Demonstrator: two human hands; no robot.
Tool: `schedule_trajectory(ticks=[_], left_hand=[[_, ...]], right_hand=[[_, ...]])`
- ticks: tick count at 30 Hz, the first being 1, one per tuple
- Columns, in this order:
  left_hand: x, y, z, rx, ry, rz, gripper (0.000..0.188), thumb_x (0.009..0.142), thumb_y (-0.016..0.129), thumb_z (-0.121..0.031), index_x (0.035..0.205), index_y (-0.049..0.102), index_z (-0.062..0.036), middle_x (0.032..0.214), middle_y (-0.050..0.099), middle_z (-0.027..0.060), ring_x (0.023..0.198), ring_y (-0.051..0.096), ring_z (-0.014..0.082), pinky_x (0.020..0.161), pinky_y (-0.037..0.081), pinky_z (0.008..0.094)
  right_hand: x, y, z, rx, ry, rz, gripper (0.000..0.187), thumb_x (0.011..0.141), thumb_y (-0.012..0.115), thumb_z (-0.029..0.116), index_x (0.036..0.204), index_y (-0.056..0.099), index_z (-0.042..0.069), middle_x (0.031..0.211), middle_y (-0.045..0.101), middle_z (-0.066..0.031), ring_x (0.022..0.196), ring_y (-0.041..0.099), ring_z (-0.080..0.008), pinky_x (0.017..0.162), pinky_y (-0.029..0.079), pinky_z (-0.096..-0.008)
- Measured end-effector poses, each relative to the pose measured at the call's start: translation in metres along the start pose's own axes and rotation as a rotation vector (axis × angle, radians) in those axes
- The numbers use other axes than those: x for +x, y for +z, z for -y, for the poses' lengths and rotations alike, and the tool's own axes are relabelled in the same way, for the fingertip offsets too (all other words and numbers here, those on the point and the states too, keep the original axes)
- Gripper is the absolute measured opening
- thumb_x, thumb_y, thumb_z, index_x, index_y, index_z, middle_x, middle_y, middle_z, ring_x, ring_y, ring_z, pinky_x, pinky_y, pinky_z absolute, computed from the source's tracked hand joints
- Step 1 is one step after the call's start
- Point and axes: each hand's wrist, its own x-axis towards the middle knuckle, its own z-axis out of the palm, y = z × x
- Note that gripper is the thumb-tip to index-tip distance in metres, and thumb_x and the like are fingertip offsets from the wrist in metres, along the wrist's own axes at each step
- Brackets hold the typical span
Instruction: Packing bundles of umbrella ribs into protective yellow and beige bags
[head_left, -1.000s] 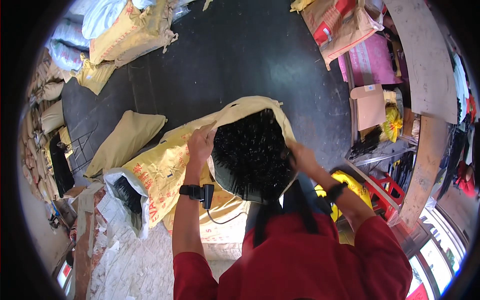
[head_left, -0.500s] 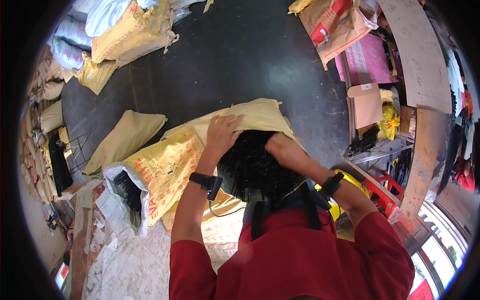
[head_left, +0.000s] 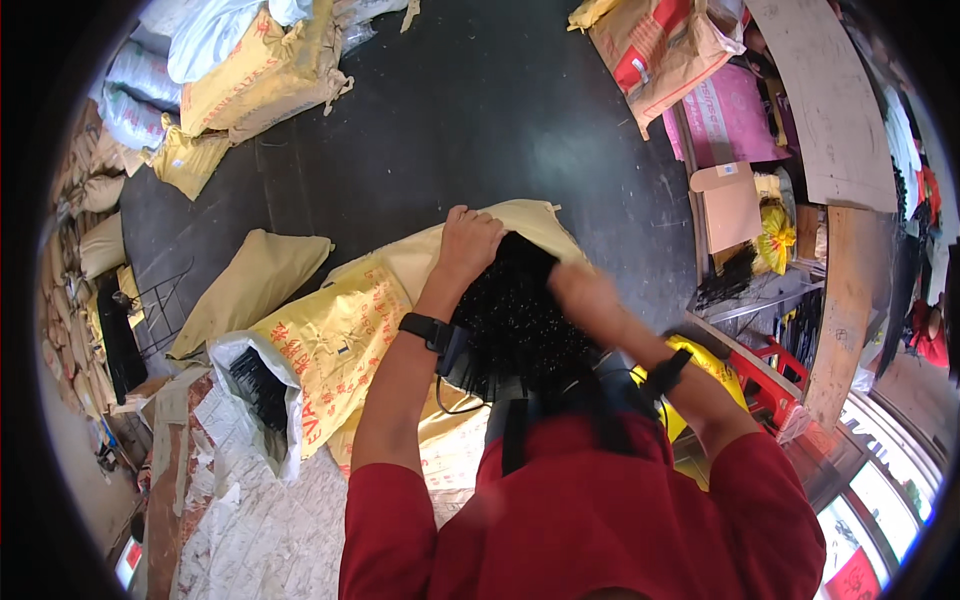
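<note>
Up front, your left arm reaches ahead, its wrist wearing a black strap [head_left: 427, 328], and your left hand [head_left: 470, 245] sits with bent fingers on the folded rim of the pale yellow sack [head_left: 535, 220]; how firmly it pinches that rim, you cannot tell. Your right hand [head_left: 587, 303] is blurred at the right side of the sack's mouth, forearm slanting in from the lower right, its grip unreadable. Between your hands, the black strands [head_left: 515, 310] fill the mouth of the sack, right before your body. Beyond spreads a dark, smooth surface [head_left: 430, 120], with stuffed sacks [head_left: 265, 75] at its upper left. To your right stand a pink sack [head_left: 725, 120], a cardboard box [head_left: 727, 205] and wooden boards [head_left: 842, 310].
</note>
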Motion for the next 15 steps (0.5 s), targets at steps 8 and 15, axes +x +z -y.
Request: schedule_trajectory(ticks=[8, 15], left_hand=[[0.002, -0.007, 0.001, 0.042, 0.011, 0.011, 0.02, 0.081, 0.052, -0.027, 0.076, 0.062, -0.0109, 0.072, 0.06, 0.0038, 0.079, 0.055, 0.0202, 0.086, 0.034, 0.0386], [-0.018, -0.006, -0.011, -0.067, -0.108, -0.006, 0.017, 0.079, 0.055, -0.023, 0.088, 0.062, -0.01, 0.087, 0.06, 0.005, 0.088, 0.054, 0.021, 0.091, 0.031, 0.0389]], right_hand=[[0.025, -0.005, -0.025, -0.08, 0.535, 0.247, 0.006, 0.072, 0.049, 0.009, 0.067, 0.048, 0.006, 0.068, 0.049, -0.0098, 0.055, 0.055, -0.0187, 0.039, 0.043, -0.0339], [0.003, -0.042, 0.0, 0.025, 0.055, -0.07, 0.008, 0.074, 0.057, 0.01, 0.069, 0.05, 0.008, 0.062, 0.046, -0.0068, 0.048, 0.052, -0.023, 0.042, 0.042, -0.0341]])
